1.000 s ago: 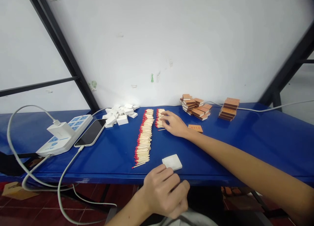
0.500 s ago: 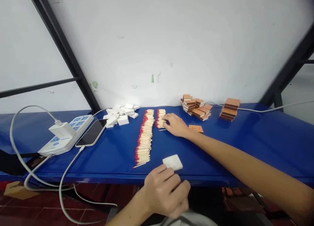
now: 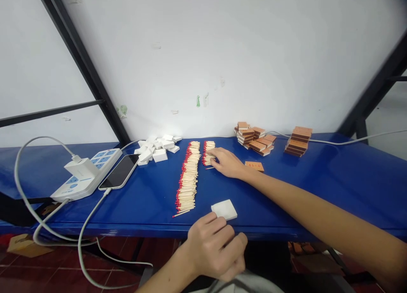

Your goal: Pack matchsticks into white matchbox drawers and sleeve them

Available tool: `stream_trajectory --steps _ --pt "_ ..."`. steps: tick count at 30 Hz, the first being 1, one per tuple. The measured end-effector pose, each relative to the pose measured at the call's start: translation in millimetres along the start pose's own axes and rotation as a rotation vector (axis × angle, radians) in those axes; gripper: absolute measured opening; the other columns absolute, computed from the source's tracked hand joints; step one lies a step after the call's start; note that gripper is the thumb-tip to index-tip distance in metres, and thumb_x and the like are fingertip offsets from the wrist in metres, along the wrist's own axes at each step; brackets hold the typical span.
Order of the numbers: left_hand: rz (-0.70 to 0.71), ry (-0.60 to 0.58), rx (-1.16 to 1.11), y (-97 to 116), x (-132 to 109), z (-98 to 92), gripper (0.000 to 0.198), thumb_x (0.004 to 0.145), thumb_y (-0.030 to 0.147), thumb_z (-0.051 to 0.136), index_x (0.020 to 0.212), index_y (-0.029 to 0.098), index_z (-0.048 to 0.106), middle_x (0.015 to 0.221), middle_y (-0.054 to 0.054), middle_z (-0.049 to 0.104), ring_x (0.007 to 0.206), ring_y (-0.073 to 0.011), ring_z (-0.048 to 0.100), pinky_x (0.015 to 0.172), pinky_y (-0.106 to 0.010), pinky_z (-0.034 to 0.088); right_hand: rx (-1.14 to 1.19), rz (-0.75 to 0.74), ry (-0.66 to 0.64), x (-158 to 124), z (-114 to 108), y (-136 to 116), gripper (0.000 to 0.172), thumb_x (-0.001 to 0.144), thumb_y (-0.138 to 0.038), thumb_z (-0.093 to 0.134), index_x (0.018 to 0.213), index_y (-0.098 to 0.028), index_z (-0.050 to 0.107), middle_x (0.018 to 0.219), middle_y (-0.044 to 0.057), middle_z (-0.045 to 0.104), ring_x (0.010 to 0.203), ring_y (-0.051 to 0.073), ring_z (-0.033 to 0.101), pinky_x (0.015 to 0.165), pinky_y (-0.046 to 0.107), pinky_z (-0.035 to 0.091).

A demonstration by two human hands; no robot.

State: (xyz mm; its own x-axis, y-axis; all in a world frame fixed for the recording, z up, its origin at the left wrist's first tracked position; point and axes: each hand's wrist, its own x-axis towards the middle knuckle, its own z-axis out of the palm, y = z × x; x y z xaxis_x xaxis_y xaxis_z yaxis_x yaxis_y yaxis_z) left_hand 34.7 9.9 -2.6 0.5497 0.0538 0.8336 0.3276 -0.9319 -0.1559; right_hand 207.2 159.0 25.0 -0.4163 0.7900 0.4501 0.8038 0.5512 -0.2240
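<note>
My right hand (image 3: 225, 162) reaches over the shorter row of red-tipped matches (image 3: 208, 147), its fingers bent and closed on the matches at the row's right side. Part of that row is hidden under the fingers. A longer row of matches (image 3: 188, 178) lies just to the left. My left hand (image 3: 218, 247) is curled into a fist at the table's front edge. Right beyond its knuckles is a white matchbox tray (image 3: 225, 209), partly covered by the hand. Whether the curled fingers hold anything is hidden.
White matchbox trays (image 3: 159, 155) are heaped at back left, beside a phone (image 3: 120, 172) and a power strip (image 3: 79, 183) with cables. Brown matchboxes (image 3: 257, 145) are piled at back right, with another stack (image 3: 298, 141) farther right. One orange matchbox cover (image 3: 254, 166) lies by my right wrist.
My right hand's fingertips have shifted very slightly to the left over the short row of matches. My left hand and the white tray stay where they were.
</note>
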Motion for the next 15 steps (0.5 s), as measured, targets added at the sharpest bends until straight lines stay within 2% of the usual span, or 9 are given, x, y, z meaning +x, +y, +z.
stream_trajectory --steps 4,11,15 --pt "0.006 0.005 -0.015 0 0 0.0 0.016 0.063 0.01 0.052 0.073 0.017 0.063 0.05 0.003 0.038 0.049 -0.0145 0.029 0.048 -0.032 0.019 -0.036 -0.075 -0.072 2 -4 -5 0.026 0.098 -0.02 0.044 0.105 -0.017 0.069 0.107 0.01 0.071 0.101 0.021 0.062 0.089 0.032 0.043" --pt "0.012 -0.003 -0.012 -1 -2 0.6 0.017 0.063 0.01 0.053 0.074 0.017 0.064 0.05 0.003 0.038 0.049 -0.0137 0.03 0.049 -0.031 0.019 -0.094 -0.093 -0.106 2 -14 -13 0.026 0.098 -0.019 0.043 0.097 -0.016 0.069 0.1 0.01 0.07 0.092 0.019 0.062 0.081 0.029 0.041" --pt "0.015 -0.004 -0.014 -1 -3 0.8 0.017 0.063 0.01 0.053 0.074 0.017 0.064 0.05 0.003 0.039 0.048 -0.0136 0.031 0.049 -0.031 0.02 -0.163 -0.149 -0.09 -4 -20 -16 0.023 0.096 -0.019 0.045 0.1 -0.017 0.068 0.111 0.011 0.068 0.102 0.022 0.06 0.088 0.033 0.04"
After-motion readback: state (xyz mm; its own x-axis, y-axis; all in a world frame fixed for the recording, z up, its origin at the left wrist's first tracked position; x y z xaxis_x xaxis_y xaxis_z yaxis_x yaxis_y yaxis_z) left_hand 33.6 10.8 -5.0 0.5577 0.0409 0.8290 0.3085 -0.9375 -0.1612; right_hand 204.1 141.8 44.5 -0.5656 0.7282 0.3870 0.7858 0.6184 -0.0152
